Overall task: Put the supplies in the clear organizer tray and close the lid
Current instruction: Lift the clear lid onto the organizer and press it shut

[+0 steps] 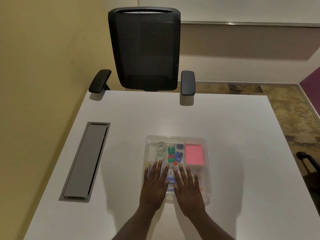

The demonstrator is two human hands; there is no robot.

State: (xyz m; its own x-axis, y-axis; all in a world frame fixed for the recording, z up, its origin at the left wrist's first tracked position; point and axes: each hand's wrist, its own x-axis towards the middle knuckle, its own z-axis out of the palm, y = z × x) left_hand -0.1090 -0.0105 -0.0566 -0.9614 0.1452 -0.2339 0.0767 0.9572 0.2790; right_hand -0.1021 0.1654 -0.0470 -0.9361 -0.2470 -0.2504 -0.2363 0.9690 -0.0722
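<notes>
A clear organizer tray (206,146) sits on the white table with its clear lid lying flat over it. Through the lid I see a pink pad of sticky notes (194,155) at the right, green and blue binder clips (174,154) in the middle, clear tape rolls (161,146) at the left and coloured paper clips (202,179) at the near right. My left hand (155,185) and my right hand (187,187) both lie palm down on the near half of the lid, fingers spread, holding nothing. They hide the supplies beneath them.
A grey cable hatch (84,161) is set into the table at the left. A black mesh office chair (144,49) stands at the table's far edge. A dark object (307,160) shows beyond the table's right edge.
</notes>
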